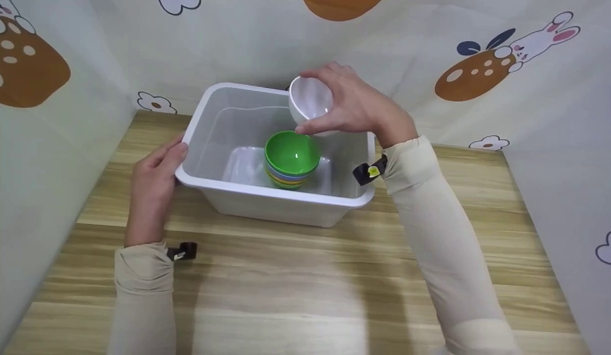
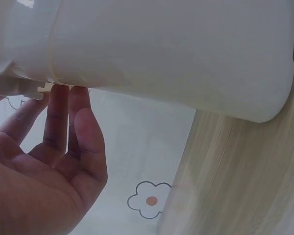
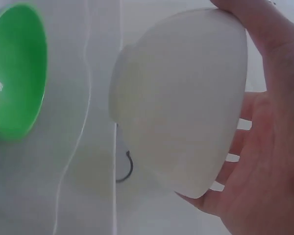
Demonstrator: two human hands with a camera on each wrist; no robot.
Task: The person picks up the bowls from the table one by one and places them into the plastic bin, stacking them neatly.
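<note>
My right hand (image 1: pixel 362 103) grips a white bowl (image 1: pixel 310 98) by its rim, thumb on one side and fingers on the other. The bowl is tilted, its mouth turned partly toward the head camera, above the back right of a white plastic bin (image 1: pixel 273 193). Inside the bin stands a stack of bowls, a green bowl (image 1: pixel 291 152) on top and blue, yellow and green edges below. At the bin's left end my left hand (image 1: pixel 155 180) holds the rim, thumb on top. The left wrist view shows its fingers (image 2: pixel 56 117) curled up under the rim, against the outer wall.
The bin stands on a wood-grain table (image 1: pixel 266 276) near the back. Behind it hangs a pale cloth (image 1: pixel 236 44) printed with rabbits, carrots and flowers, and similar pale walls close off both sides. A black wrist camera mount (image 1: pixel 369 170) overlaps the bin's right rim in the head view.
</note>
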